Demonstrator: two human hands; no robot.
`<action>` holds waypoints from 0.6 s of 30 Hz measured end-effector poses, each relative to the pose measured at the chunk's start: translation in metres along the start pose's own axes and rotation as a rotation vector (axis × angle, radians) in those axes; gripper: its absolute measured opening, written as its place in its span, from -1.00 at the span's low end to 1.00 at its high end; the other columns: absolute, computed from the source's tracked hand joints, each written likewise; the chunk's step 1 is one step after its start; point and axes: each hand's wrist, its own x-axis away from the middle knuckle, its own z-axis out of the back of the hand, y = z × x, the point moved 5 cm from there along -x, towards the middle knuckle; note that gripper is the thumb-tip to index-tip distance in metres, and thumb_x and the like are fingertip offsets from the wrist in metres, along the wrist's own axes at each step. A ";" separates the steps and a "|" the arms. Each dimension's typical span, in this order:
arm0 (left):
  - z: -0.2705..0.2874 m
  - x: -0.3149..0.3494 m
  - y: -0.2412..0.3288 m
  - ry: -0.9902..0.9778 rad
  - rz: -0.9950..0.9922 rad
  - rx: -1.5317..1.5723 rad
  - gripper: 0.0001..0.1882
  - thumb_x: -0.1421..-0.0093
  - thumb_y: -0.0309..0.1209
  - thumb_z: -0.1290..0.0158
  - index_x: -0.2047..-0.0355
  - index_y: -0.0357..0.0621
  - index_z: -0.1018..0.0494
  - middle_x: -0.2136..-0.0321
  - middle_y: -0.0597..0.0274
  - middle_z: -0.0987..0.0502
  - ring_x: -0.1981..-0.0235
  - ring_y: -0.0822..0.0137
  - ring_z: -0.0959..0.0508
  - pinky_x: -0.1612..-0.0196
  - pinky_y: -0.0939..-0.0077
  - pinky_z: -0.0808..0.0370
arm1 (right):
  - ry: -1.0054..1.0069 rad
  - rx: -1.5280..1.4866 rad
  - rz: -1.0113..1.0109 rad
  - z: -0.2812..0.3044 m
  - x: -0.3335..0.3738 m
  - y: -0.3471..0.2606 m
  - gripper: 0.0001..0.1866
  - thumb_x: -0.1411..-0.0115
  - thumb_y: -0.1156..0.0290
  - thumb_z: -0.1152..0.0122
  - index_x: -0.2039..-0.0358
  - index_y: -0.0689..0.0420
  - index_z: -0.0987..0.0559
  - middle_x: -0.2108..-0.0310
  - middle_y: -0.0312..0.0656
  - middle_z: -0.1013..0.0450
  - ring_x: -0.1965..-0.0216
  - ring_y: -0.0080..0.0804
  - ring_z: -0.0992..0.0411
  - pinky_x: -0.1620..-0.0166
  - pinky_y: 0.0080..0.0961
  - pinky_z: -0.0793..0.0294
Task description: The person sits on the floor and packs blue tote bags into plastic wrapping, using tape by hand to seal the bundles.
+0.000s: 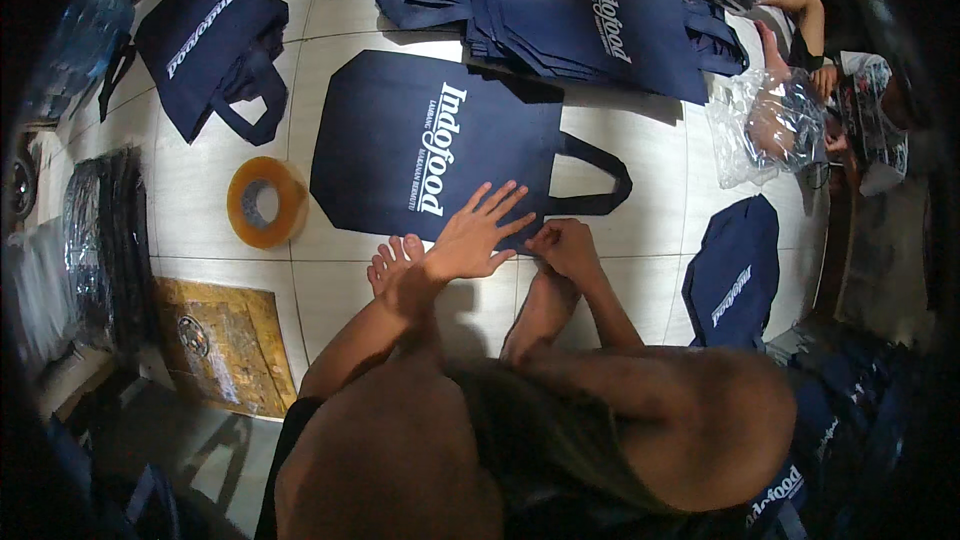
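A dark blue fabric tote bag with white lettering lies flat on the tiled floor in front of me, its handle loop pointing right. My left hand rests with fingers spread over the bag's near edge. Close beside it, my right hand is closed in a pinch at the bag's near right corner. Whatever sits between those fingertips is too small to make out. My bare feet are just short of the bag's near edge.
Blue tote bags are stacked beyond, with more bags at far left and a folded one at right. A tape roll and worn brown board lie left. Another person's arm shows near clear plastic.
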 end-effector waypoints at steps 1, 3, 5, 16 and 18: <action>0.000 -0.001 0.002 -0.001 -0.011 0.025 -0.31 -0.24 -0.03 -0.03 -0.36 0.10 -0.28 -0.46 -0.04 0.01 -0.49 -0.01 0.08 -0.47 -0.07 0.18 | -0.019 -0.164 0.002 0.001 0.003 0.005 -0.76 0.00 0.33 -0.55 0.51 0.21 -0.66 0.54 -0.20 -0.57 0.47 -0.49 -0.52 0.35 -0.51 -0.48; 0.000 0.012 0.002 -0.013 0.024 0.057 -0.31 -0.23 -0.04 -0.03 -0.36 0.09 -0.28 -0.46 -0.04 0.01 -0.49 -0.02 0.07 -0.47 -0.07 0.17 | -0.108 -0.508 0.032 -0.007 0.002 0.010 -0.74 0.00 0.28 -0.54 0.50 0.20 -0.66 0.54 -0.16 -0.57 0.49 -0.43 -0.53 0.35 -0.46 -0.48; 0.003 0.015 -0.002 0.009 0.028 0.023 -0.32 -0.23 -0.04 -0.03 -0.35 0.09 -0.29 -0.46 -0.05 0.00 -0.49 -0.02 0.07 -0.46 -0.07 0.16 | -0.160 -0.527 -0.022 -0.008 -0.007 0.016 -0.73 0.01 0.26 -0.55 0.49 0.19 -0.67 0.54 -0.14 -0.57 0.50 -0.38 -0.53 0.34 -0.44 -0.49; 0.002 0.010 0.000 0.013 0.012 0.034 -0.32 -0.25 -0.03 -0.01 -0.34 0.06 -0.29 -0.46 -0.06 0.01 -0.49 -0.02 0.06 -0.46 -0.08 0.16 | -0.101 -0.609 -0.038 -0.006 0.002 0.012 -0.66 0.05 0.19 -0.57 0.50 0.18 -0.64 0.54 -0.13 -0.57 0.49 -0.31 -0.56 0.33 -0.40 -0.52; 0.003 0.013 0.001 0.013 0.027 0.022 -0.32 -0.25 -0.03 -0.01 -0.35 0.05 -0.29 -0.46 -0.06 0.01 -0.49 -0.02 0.06 -0.46 -0.07 0.16 | -0.071 -0.325 -0.038 -0.011 0.002 0.008 -0.67 0.04 0.18 -0.57 0.50 0.17 -0.64 0.54 -0.14 -0.57 0.49 -0.33 -0.56 0.34 -0.41 -0.51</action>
